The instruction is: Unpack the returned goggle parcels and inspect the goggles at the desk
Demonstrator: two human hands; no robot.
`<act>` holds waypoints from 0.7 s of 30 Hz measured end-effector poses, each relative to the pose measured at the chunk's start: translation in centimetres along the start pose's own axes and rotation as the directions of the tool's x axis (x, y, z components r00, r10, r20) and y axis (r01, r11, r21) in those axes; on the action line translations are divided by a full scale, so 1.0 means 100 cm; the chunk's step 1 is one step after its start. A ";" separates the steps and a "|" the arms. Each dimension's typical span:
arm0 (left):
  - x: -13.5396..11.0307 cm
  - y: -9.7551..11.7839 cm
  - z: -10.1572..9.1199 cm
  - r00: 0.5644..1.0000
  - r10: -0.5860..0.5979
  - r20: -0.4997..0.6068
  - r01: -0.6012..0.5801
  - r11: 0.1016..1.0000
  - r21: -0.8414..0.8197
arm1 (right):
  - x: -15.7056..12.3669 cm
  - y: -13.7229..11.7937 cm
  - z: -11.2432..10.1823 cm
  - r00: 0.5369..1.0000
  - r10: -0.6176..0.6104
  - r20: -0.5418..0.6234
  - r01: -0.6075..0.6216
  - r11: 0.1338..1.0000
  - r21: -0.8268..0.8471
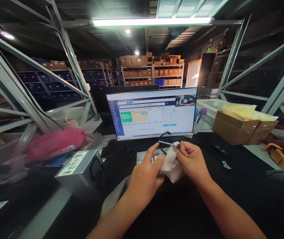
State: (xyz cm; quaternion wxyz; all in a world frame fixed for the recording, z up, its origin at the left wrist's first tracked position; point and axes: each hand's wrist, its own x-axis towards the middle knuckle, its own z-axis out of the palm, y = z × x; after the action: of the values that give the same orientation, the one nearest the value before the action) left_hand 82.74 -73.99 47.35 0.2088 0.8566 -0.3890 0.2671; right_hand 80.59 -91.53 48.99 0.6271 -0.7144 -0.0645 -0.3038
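In front of the keyboard, my left hand (pixel 146 172) is closed around a slim black object with a shiny bar (pixel 165 142) and a thin curved end. Most of that object is hidden by my fingers and the cloth, so its kind is unclear. A white cloth (pixel 171 161) with a zigzag edge hangs between my hands and touches the object. My right hand (pixel 193 159) pinches the top of the cloth with its fingers curled. Behind my left fingers, part of a pale box (pixel 140 156) shows.
A lit monitor (pixel 151 116) stands behind the keyboard (pixel 137 147). To the left are a grey product box (pixel 82 169) and a pink bag (pixel 57 142). A mouse (pixel 219 150), a cardboard box with yellow packets (pixel 236 127) and a yellow tool (pixel 281 156) lie to the right.
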 end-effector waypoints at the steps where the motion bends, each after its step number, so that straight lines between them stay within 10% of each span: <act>1: 0.000 0.000 0.000 1.000 0.001 0.008 -0.001 1.000 -0.013 | 0.001 0.001 0.000 1.000 -0.018 -0.023 0.018 1.000 -0.012; 8: 0.001 -0.004 0.000 0.987 0.086 0.139 -0.068 0.990 -0.124 | 0.012 0.009 -0.011 0.983 0.032 -0.179 -0.014 0.995 0.097; 13: -0.001 -0.009 0.005 0.998 -0.005 0.070 0.029 0.938 -0.346 | -0.009 0.002 0.007 0.961 -0.206 -0.184 0.167 0.964 -0.206; 18: 0.001 -0.018 0.000 0.994 -0.094 -0.064 0.057 0.900 -0.432 | -0.033 0.013 0.039 0.737 -0.652 0.177 0.653 0.622 -0.432; 21: 0.003 -0.020 -0.005 0.991 -0.125 -0.038 0.095 0.891 -0.444 | -0.033 0.017 0.043 0.718 -0.677 0.162 0.680 0.632 -0.371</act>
State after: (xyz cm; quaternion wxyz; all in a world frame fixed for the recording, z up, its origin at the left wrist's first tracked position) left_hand 84.26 -72.65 47.63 0.4250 0.7984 -0.3830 0.1878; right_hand 80.25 -86.94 45.78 0.3041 -0.7522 -0.2660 -0.5205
